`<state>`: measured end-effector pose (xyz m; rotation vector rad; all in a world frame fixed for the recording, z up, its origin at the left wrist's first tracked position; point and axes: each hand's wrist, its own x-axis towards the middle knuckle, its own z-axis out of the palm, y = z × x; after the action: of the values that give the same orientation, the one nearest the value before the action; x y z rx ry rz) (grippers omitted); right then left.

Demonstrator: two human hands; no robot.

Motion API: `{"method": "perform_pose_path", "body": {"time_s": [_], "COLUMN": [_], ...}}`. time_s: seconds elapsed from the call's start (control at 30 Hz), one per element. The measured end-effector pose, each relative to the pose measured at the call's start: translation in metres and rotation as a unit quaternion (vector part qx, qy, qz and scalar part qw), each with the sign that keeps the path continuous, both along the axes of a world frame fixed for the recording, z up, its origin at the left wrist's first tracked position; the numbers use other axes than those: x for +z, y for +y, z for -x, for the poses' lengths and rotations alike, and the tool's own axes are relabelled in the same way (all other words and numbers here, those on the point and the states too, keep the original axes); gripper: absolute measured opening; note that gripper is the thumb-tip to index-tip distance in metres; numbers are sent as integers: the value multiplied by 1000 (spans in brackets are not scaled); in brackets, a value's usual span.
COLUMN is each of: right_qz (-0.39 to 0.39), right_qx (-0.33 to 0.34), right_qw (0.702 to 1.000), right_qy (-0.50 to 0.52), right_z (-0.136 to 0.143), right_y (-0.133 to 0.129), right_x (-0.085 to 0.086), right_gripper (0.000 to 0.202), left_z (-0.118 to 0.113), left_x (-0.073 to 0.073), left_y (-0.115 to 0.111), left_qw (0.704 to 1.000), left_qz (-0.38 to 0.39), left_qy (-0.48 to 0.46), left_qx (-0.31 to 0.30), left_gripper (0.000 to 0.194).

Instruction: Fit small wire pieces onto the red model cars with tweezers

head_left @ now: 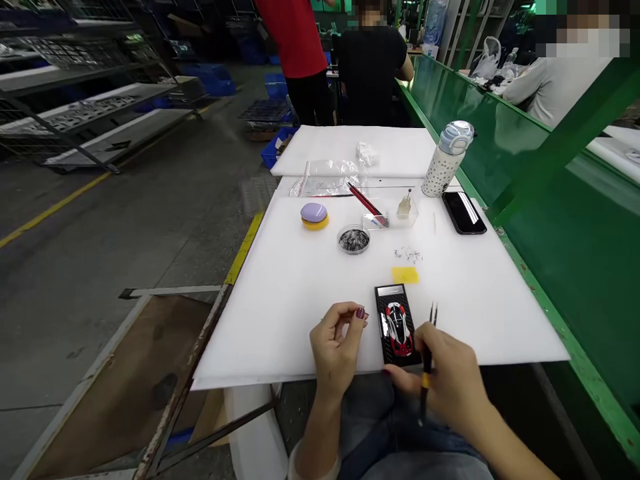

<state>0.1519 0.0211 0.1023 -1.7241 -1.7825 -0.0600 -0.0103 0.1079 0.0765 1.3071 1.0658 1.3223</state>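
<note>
A small red, white and black toy car (399,329) rests on a black tray (384,335) near the table's front edge. To the left of the tray my left hand (339,347) is raised with thumb and index finger pinched; whatever is between them is too small to make out. My right hand (447,373) is closed around dark tweezers (427,380), their tips pointing up, beside the tray's lower right corner. Behind the tray lies a yellow sticky note (405,275), and thin dark bits (409,255) are scattered beyond it. A round dish (353,239) holds many fine dark pieces.
Farther back are a lilac-and-yellow oval object (314,217), red-and-black tools (367,204), a plastic bag (327,178), a bottle (446,160) and a phone (464,213). A green partition (545,220) borders the right side. Several people are beyond the table.
</note>
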Motion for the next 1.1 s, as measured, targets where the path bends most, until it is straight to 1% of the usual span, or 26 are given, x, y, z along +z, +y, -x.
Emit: {"method": "perform_pose_path", "body": {"time_s": [0.03,0.07,0.1,0.13,0.17,0.2,0.27,0.33,0.4,0.47,0.53,0.63,0.67,0.7,0.73,0.77,0.83,0.9,0.93,1.0,1.03,1.1], "right_qz": [-2,-11,-25,-40,-56,-44,-1,47,53,24,-33,-148,-188,-212,-219,-203,-113,-49,-35,-21,-13,1], "right_qx": [10,6,-12,-34,-74,-96,-150,-167,-166,-163,-150,-83,-53,-26,-4,12,18,1,-8,-20,-23,-29], "right_qw": [1000,999,999,998,995,994,988,984,984,986,988,985,979,971,959,941,880,816,794,764,758,755], "right_qy": [18,32,39,35,28,19,-19,-47,-48,-34,-12,31,61,110,180,270,460,576,608,644,652,655], "right_z": [-12,-25,-39,-52,-64,-75,-91,-98,-100,-101,-101,-97,-92,-85,-76,-66,-46,-31,-26,-22,-22,-24], "right_y": [4,14,28,48,71,98,152,197,224,234,227,194,179,163,146,129,99,79,74,71,72,74], "right_x": [10,20,32,42,51,57,61,59,55,57,65,78,78,74,68,58,36,16,9,0,-1,-2], "right_gripper": [24,21,18,17,20,22,26,24,18,13,12,18,22,24,25,25,21,22,24,28,28,28], "left_z": [1,1,1,2,2,2,3,3,3,4,4,4,4,5,5,5,4,4,4,4,4,4], "left_x": [0,-1,-1,-1,-2,-2,-2,-1,1,2,2,1,1,1,1,1,1,2,2,1,1,0], "left_y": [0,-1,-1,-1,-2,-2,-2,-2,-2,-3,-3,-3,-3,-3,-3,-3,-4,-4,-4,-4,-4,-5], "left_qw": [1000,1000,1000,1000,1000,1000,999,999,999,999,999,999,999,999,999,999,998,998,998,998,998,998], "left_qz": [-2,-4,-6,-9,-12,-15,-19,-22,-25,-30,-33,-39,-40,-41,-43,-44,-48,-51,-52,-56,-57,-61], "left_qy": [5,9,13,15,17,18,19,20,21,23,24,22,21,19,18,16,13,11,10,10,10,8], "left_qx": [-5,-9,-12,-15,-16,-17,-18,-17,-16,-14,-15,-20,-21,-23,-24,-24,-25,-24,-23,-22,-22,-22], "left_gripper": [11,10,9,8,9,9,10,11,12,13,12,11,10,10,9,9,9,8,8,7,7,7]}}
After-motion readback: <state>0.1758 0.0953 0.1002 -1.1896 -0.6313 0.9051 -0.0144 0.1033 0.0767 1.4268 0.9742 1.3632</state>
